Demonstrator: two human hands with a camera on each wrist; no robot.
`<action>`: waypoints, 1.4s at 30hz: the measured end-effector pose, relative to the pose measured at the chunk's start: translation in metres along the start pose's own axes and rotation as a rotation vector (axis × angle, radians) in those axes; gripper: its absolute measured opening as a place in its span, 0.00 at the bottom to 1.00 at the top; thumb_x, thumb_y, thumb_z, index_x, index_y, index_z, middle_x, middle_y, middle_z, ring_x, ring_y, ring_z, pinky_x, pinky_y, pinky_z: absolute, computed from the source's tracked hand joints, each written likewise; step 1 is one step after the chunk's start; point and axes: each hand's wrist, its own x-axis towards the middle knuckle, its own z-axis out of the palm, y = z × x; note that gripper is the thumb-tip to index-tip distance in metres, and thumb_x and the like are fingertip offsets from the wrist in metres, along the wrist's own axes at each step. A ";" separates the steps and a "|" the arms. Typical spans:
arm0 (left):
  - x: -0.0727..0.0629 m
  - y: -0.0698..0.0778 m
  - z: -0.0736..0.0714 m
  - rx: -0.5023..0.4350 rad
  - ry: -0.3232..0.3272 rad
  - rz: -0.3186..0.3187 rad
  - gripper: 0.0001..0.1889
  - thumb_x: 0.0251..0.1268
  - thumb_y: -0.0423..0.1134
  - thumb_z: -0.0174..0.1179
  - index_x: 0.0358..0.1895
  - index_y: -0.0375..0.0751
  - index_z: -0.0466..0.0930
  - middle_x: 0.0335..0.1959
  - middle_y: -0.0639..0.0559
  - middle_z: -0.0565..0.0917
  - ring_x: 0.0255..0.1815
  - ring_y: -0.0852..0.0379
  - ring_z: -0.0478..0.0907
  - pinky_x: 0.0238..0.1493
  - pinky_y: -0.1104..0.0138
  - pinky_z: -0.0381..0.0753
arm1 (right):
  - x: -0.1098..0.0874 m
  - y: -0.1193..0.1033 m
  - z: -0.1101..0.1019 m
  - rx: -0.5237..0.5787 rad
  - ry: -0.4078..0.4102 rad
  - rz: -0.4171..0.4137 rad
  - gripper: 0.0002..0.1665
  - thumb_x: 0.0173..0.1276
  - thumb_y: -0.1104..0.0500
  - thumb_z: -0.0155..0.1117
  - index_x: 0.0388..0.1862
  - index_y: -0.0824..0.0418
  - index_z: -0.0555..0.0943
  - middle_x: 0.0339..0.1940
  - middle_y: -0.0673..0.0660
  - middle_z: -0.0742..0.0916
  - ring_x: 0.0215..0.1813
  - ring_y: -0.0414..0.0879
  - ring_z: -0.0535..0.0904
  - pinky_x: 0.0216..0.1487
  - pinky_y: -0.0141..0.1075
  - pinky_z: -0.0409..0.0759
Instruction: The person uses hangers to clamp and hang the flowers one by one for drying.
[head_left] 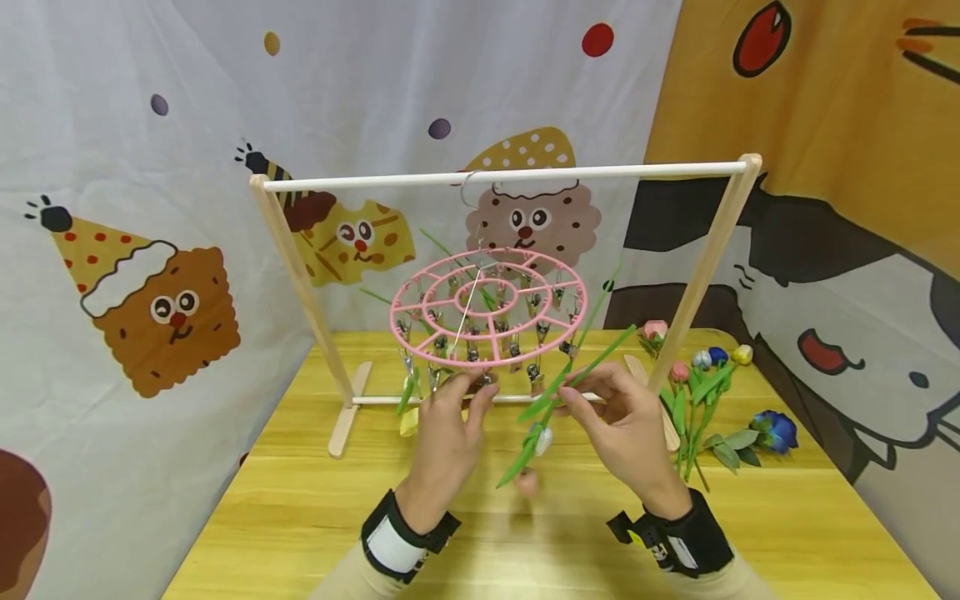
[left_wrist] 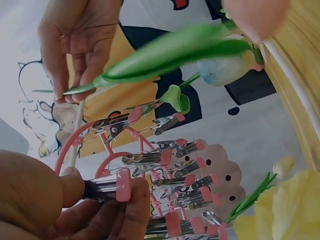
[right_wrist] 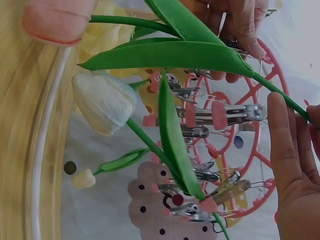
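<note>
1. A round pink plastic clip hanger [head_left: 489, 307], fitted with many metal clothes pegs with pink tips, hangs by its wire hook from the white rail of a light wooden drying rack [head_left: 517, 175] that stands on the yellow wooden worktop [head_left: 300, 492].
2. The left hand [head_left: 447, 433] is raised to the near rim of the hanger; in the left wrist view its thumb and fingers [left_wrist: 131, 210] pinch one metal peg with a pink tip [left_wrist: 112, 187] at the rim.
3. The right hand [head_left: 626, 429] holds an artificial tulip with a pale white bud and long green leaves [head_left: 542, 433] by its thin green stem, pinched between thumb and fingers [right_wrist: 285, 145]. The stem runs up towards the hanger and the bud hangs downward, just below and in front of the hanger's near edge, between the two hands.
4. In the right wrist view the white bud [right_wrist: 105, 102] lies beside the pegs, with broad leaves crossing in front of them.
5. A yellow artificial flower [head_left: 408, 421] hangs from the hanger's left side.
6. More artificial flowers, pink, blue, white and yellow [head_left: 712, 392], lie on the worktop to the right of the rack's foot.
</note>
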 end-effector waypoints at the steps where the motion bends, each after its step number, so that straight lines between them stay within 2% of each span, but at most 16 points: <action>1: 0.001 0.000 0.000 -0.013 -0.006 -0.020 0.11 0.86 0.36 0.69 0.59 0.33 0.91 0.48 0.42 0.96 0.46 0.49 0.96 0.54 0.60 1.00 | 0.000 0.001 0.001 0.006 0.003 0.003 0.18 0.74 0.89 0.64 0.57 0.78 0.82 0.55 0.54 0.92 0.51 0.47 0.96 0.50 0.41 0.99; 7: 0.003 0.001 -0.002 -0.050 -0.032 -0.121 0.10 0.82 0.39 0.73 0.58 0.41 0.93 0.49 0.47 0.93 0.51 0.50 0.93 0.54 0.61 0.99 | 0.005 0.007 0.006 0.001 0.024 0.039 0.17 0.75 0.87 0.66 0.57 0.78 0.82 0.54 0.50 0.92 0.52 0.44 0.96 0.50 0.41 0.99; 12: 0.005 0.002 -0.003 -0.070 -0.041 -0.147 0.12 0.79 0.39 0.75 0.59 0.42 0.93 0.52 0.47 0.93 0.55 0.48 0.92 0.56 0.58 0.99 | 0.009 0.011 0.010 0.015 0.022 0.041 0.16 0.77 0.86 0.65 0.58 0.78 0.81 0.52 0.52 0.92 0.51 0.44 0.97 0.48 0.43 1.00; 16: 0.007 0.002 -0.005 -0.086 -0.044 -0.180 0.12 0.76 0.39 0.78 0.58 0.43 0.94 0.50 0.48 0.95 0.55 0.48 0.93 0.57 0.55 0.99 | 0.011 0.015 0.012 0.041 0.022 0.045 0.13 0.79 0.85 0.63 0.58 0.78 0.81 0.49 0.56 0.93 0.50 0.45 0.98 0.47 0.45 1.00; 19: 0.008 0.002 -0.007 -0.101 -0.045 -0.217 0.12 0.75 0.40 0.79 0.57 0.45 0.94 0.48 0.50 0.96 0.54 0.49 0.94 0.57 0.56 0.98 | 0.010 0.017 0.014 0.054 0.024 0.051 0.12 0.80 0.84 0.62 0.57 0.78 0.80 0.49 0.56 0.93 0.50 0.44 0.98 0.47 0.44 1.00; 28: 0.009 0.000 -0.006 -0.256 -0.068 -0.334 0.10 0.84 0.34 0.73 0.60 0.40 0.90 0.53 0.43 0.93 0.58 0.47 0.93 0.57 0.66 0.97 | 0.011 0.021 0.017 0.085 0.050 0.073 0.10 0.81 0.83 0.63 0.56 0.81 0.80 0.49 0.56 0.94 0.50 0.43 0.98 0.46 0.45 1.00; 34: 0.010 -0.001 -0.006 -0.262 -0.066 -0.341 0.08 0.85 0.31 0.70 0.60 0.39 0.89 0.55 0.41 0.92 0.61 0.45 0.92 0.61 0.61 0.97 | 0.011 0.025 0.019 0.092 0.056 0.044 0.11 0.79 0.85 0.62 0.56 0.81 0.80 0.49 0.55 0.94 0.51 0.44 0.98 0.49 0.45 1.00; 40: 0.009 -0.003 -0.006 -0.292 -0.071 -0.333 0.10 0.85 0.28 0.67 0.61 0.40 0.88 0.53 0.42 0.92 0.60 0.46 0.91 0.51 0.67 0.92 | 0.010 0.029 0.020 0.085 0.062 0.020 0.12 0.77 0.86 0.63 0.55 0.81 0.81 0.50 0.53 0.94 0.50 0.43 0.98 0.51 0.42 0.99; 42: 0.009 -0.004 -0.006 -0.308 -0.072 -0.333 0.10 0.85 0.26 0.66 0.60 0.39 0.87 0.53 0.41 0.91 0.58 0.47 0.91 0.50 0.66 0.92 | 0.010 0.030 0.020 0.092 0.062 0.009 0.12 0.77 0.86 0.63 0.55 0.81 0.81 0.50 0.53 0.94 0.49 0.43 0.98 0.51 0.42 0.99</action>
